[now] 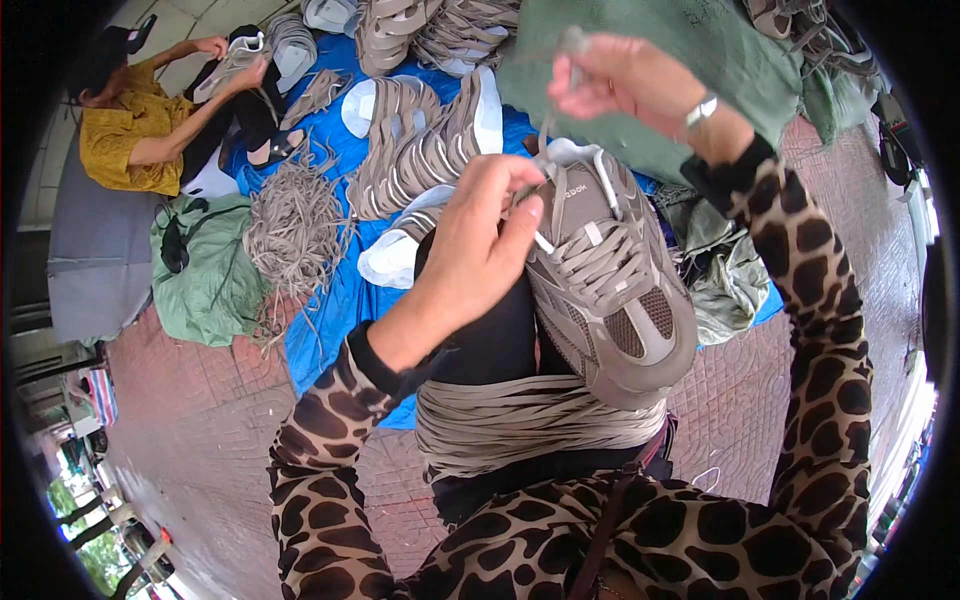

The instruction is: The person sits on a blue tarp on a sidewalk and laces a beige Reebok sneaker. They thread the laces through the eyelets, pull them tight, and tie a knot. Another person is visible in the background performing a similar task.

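A taupe lace-up shoe (610, 270) rests on my thighs, its toe toward me. Grey-brown laces (600, 262) cross over its tongue. My left hand (470, 255) is at the collar, thumb and fingers pinching a shoelace beside the upper eyelets. Raised beyond the shoe, my right hand (625, 90) is closed on a shoelace strand that runs down toward the tongue; its fingertips are blurred by motion. A thick bundle of loose laces (520, 425) lies across my lap, nearer than the toe.
Stacked shoe uppers (420, 150) lie on a blue sheet (325, 350). Left of them are a heap of laces (295, 220) and a green sack (205, 275). A co-worker in a yellow shirt (135, 125) holds another shoe at far left. Green cloth (660, 30) covers something ahead.
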Demonstrator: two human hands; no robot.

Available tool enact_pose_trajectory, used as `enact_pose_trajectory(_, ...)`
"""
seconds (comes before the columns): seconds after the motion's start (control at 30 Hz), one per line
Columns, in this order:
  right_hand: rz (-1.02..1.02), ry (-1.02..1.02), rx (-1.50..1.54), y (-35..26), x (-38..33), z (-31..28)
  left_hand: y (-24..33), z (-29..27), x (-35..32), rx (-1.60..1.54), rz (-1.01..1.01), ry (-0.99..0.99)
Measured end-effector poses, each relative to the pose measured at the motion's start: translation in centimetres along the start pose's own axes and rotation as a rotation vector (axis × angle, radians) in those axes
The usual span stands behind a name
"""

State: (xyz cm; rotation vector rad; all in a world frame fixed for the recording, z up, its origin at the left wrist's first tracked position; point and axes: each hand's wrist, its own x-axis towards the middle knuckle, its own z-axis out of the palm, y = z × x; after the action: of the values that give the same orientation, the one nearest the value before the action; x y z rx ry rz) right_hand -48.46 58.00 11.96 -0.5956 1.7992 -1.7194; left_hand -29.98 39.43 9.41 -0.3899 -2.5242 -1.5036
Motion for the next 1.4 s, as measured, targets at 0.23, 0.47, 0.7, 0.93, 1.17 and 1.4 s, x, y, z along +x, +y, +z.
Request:
enact_pose_trajectory(0.23,-0.163,0.045,-0.116,4.5,-7.3,4.8,2.1,0.6,-1.2,0.479,0.173,-0.176)
enact_pose_trajectory(0.47,-0.184,0.074,-0.005,4.9,-7.5,5.0,3.1,2.1,-1.9,1.011,0.236,-0.236)
enact_pose_trajectory(0.7,-0.123,0.211,0.264,3.9,-6.3,3.5,3.6,2.3,-1.3,0.946,0.318,-0.031)
enact_pose_trajectory(0.93,-0.219,0.253,0.157,-0.9,-5.6,0.5,3.7,1.2,-1.7,0.269,-0.001,-0.136)
enact_pose_trajectory(1.17,-0.201,0.142,0.384,-5.1,-7.0,0.8,3.3,-2.2,-1.2,0.684,0.207,-0.217)
enact_pose_trajectory(1.4,-0.185,0.144,0.262,-4.1,-6.3,0.5,2.8,-2.1,-2.3,0.444,0.033,-0.204)
